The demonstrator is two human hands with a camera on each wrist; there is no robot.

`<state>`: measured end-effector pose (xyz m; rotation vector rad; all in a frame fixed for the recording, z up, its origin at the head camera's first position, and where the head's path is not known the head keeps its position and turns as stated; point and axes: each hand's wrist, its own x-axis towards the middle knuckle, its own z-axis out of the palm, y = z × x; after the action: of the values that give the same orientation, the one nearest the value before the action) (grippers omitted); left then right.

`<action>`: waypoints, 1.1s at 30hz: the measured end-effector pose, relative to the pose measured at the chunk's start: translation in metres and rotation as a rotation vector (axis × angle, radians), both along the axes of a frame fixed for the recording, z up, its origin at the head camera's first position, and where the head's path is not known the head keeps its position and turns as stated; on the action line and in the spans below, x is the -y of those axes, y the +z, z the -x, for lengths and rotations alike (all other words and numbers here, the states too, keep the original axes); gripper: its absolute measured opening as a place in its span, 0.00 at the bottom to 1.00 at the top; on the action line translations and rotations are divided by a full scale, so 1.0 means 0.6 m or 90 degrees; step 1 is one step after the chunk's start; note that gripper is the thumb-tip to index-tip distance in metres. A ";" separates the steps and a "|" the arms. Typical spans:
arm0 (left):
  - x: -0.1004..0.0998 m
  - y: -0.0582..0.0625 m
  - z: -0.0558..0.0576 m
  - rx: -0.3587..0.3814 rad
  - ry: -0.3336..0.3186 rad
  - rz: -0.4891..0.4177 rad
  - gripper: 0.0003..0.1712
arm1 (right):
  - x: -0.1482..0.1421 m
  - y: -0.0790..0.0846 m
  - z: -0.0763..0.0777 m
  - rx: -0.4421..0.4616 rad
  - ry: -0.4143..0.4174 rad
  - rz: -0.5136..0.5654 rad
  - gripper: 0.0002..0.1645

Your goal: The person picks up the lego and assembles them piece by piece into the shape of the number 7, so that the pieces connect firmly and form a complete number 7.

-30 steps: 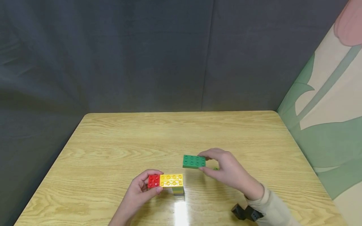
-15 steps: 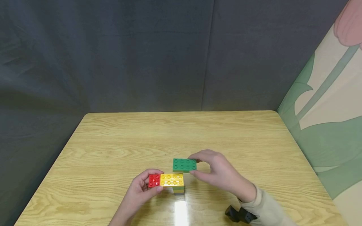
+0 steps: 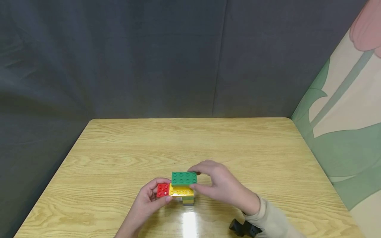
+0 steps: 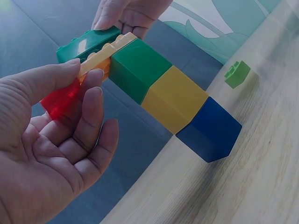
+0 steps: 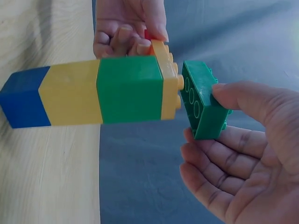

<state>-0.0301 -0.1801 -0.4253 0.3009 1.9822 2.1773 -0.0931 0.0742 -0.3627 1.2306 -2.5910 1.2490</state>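
Observation:
My left hand point(image 3: 150, 198) pinches the red brick point(image 3: 163, 190) and the near end of a flat yellow brick point(image 3: 181, 192) between thumb and fingers. Under that yellow brick's other end runs a column: a green brick point(image 5: 131, 88), a yellow brick point(image 5: 72, 91) and a blue brick point(image 5: 27, 98) at the bottom. Whether the column touches the table is unclear. My right hand point(image 3: 221, 183) pinches a studded green brick point(image 3: 184, 178) by one end. In the right wrist view this brick hovers just off the yellow studs, with a gap showing and its hollow underside facing them.
A small light green brick point(image 4: 237, 74) lies on the wooden table point(image 3: 119, 148); in the head view my right hand hides it. A dark curtain point(image 3: 148, 59) hangs behind the table, with a patterned wall point(image 3: 351, 155) on the right.
My right hand has carried the studded green brick leftward and nearer to me, from beside the build to over the yellow brick. My left hand has stayed almost still.

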 end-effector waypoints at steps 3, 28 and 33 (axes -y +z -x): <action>0.000 0.000 0.000 0.012 0.006 0.002 0.24 | 0.009 0.000 -0.002 0.009 0.008 0.000 0.19; 0.002 -0.004 0.000 -0.029 -0.030 -0.046 0.22 | 0.050 -0.013 -0.012 0.021 0.044 0.011 0.20; 0.003 -0.004 -0.001 -0.026 -0.034 -0.053 0.23 | 0.054 -0.014 -0.012 0.021 0.049 0.016 0.19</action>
<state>-0.0298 -0.1818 -0.4277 0.4088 1.8854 2.2415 -0.0862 0.0417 -0.3714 1.3282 -2.5652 1.3224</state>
